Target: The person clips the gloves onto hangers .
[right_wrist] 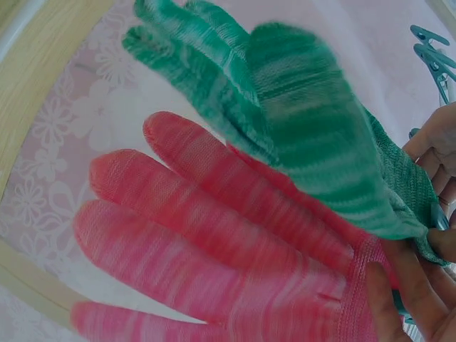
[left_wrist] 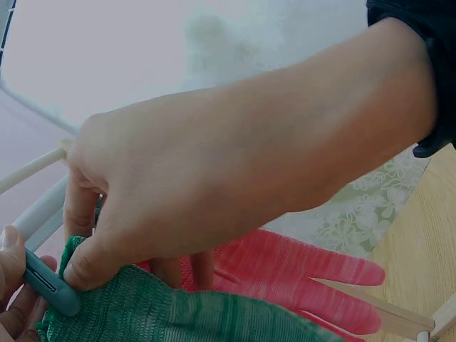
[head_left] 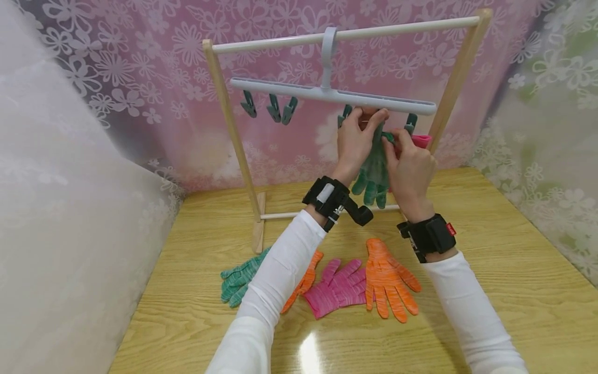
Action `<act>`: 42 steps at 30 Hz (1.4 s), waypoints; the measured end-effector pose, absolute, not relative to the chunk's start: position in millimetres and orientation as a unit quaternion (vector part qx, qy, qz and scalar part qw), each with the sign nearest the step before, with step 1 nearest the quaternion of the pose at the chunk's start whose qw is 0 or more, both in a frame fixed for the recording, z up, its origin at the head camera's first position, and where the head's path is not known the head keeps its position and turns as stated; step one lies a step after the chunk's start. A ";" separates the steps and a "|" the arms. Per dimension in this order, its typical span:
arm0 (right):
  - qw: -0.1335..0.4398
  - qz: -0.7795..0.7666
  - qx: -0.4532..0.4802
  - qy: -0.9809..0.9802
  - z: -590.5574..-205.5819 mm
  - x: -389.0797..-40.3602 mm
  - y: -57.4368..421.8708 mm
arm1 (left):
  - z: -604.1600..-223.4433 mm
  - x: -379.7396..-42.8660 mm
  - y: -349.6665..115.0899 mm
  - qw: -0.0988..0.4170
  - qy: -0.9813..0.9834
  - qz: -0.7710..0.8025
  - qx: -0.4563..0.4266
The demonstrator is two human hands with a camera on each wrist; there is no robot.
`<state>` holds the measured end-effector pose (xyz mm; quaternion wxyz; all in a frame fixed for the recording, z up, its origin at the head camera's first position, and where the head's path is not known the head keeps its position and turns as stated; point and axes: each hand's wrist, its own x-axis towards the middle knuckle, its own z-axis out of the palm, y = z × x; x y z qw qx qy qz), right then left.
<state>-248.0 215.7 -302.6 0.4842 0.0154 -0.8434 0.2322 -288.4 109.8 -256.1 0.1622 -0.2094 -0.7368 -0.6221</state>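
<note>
A green knit glove [head_left: 376, 156] hangs fingers down below the hanger bar, held at its cuff by my right hand [head_left: 412, 165]. The right thumb and fingers pinch that cuff near a dark green clothespin [left_wrist: 53, 285]. My left hand [head_left: 356, 139] pinches the clothespin just under the bar; only its fingertips [left_wrist: 13, 260] show in the left wrist view. The clothespin's tip overlaps the cuff; whether it bites cannot be told. Right behind the green glove, a pink glove [right_wrist: 235, 263] hangs close to my right fingers.
The grey hanger [head_left: 299, 92] hangs from a wooden rack [head_left: 232, 140]. Several more clothespins [head_left: 274, 107] dangle on its left side. On the table [head_left: 187, 332] lie another green glove [head_left: 240, 280], a pink glove [head_left: 337, 291] and two orange gloves [head_left: 389, 283].
</note>
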 end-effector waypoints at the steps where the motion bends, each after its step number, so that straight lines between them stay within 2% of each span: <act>1: 0.485 0.232 0.014 -0.843 -302.0 -248.3 215.6 | -256.1 -288.4 109.6 0.162 -0.736 -0.623 -0.209; 9: 0.498 0.255 0.012 -0.829 -301.3 -250.6 216.0 | -256.9 -282.1 107.7 0.120 -0.722 -0.638 -0.240; 18: 0.464 0.287 0.053 -0.836 -306.1 -248.1 218.9 | -246.7 -259.2 97.1 0.129 -0.705 -0.643 -0.268; 31: 0.319 0.355 0.075 -0.875 -337.9 -242.4 242.9 | -275.0 -291.3 97.7 0.109 -0.689 -0.650 -0.302; 36: 0.292 0.345 0.074 -0.889 -352.2 -240.9 253.3 | -274.0 -283.7 89.4 0.069 -0.689 -0.648 -0.317; 42: 0.258 0.366 0.079 -0.891 -365.5 -237.4 262.9 | -285.1 -287.7 86.3 0.067 -0.722 -0.614 -0.312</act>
